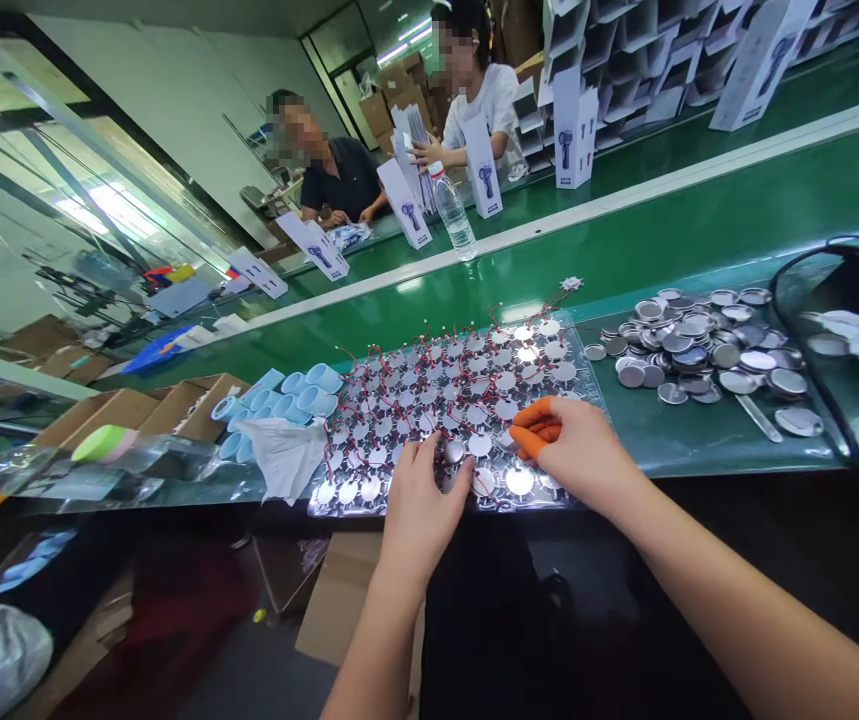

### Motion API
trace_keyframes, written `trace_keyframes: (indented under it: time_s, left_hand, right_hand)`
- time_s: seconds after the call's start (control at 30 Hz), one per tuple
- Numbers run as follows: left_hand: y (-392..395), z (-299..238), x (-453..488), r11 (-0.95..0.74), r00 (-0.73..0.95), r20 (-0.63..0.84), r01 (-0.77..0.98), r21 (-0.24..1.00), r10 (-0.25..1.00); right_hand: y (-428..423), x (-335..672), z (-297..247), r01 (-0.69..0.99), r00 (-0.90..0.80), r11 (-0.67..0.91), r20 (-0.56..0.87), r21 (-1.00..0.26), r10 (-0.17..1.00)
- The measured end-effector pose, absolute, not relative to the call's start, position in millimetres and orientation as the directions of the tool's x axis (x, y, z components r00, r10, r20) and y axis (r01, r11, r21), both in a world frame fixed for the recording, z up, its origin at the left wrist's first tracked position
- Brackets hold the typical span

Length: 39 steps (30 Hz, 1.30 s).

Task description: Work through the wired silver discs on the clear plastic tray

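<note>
Left hand [421,515] down, fingers [429,465] splayed wide on shiny wired metal discs [429,400]! Right hand [579,455], orange-capped fingers [534,425] bunched narrow at the discs, grip unclear.

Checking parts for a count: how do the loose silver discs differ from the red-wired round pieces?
The loose round metal discs lie heaped, overlapping, on the green belt; the red-wired round pieces sit in close rows on a clear plastic sheet. The discs show no wires; the pieces do. Both look silvery.
</note>
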State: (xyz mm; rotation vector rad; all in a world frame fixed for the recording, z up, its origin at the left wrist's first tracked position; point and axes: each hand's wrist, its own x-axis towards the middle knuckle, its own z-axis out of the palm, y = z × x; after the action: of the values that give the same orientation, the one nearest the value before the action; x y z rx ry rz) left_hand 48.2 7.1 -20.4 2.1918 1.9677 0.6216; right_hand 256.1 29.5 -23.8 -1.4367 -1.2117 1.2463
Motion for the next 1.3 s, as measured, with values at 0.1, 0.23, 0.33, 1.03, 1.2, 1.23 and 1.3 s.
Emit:
trace_keyframes:
  time_s: [0.1, 0.23, 0.33, 1.03, 1.2, 1.23, 1.3]
  left_hand:
    - [15, -17, 44, -0.142, 0.083, 0.163, 0.909, 0.392, 0.983]
    - [21, -7, 38, -0.27, 0.243, 0.118, 0.88, 0.39, 0.963]
    - [26, 1, 33, -0.31, 0.307, 0.074, 0.859, 0.407, 0.949]
    - [18, -11, 51, -0.275, 0.262, 0.101, 0.802, 0.531, 0.96]
    - [15, -11, 55, -0.297, 0.274, 0.117, 0.831, 0.47, 0.954]
    - [15, -11, 55, -0.298, 0.274, 0.12, 0.835, 0.463, 0.954]
    - [15, -12, 55, -0.304, 0.277, 0.127, 0.837, 0.455, 0.952]
  right_hand:
    - [28, 250, -22, 0.043, -0.018, -0.221, -0.222, -0.974, 0.975]
    - [28, 243, -22, -0.018, -0.05, -0.263, -0.261, -0.965, 0.964]
    - [29, 243, -20, -0.038, -0.039, -0.272, -0.271, -0.962, 0.962]
    - [26, 241, -22, 0.03, -0.049, -0.183, -0.184, -0.983, 0.982]
    - [27, 240, -24, 0.1, -0.04, -0.135, -0.139, -0.986, 0.989]
    - [27, 240, -25, 0.104, -0.042, -0.138, -0.143, -0.985, 0.989]
    - [27, 240, -26, 0.114, -0.036, -0.134, -0.139, -0.984, 0.99]
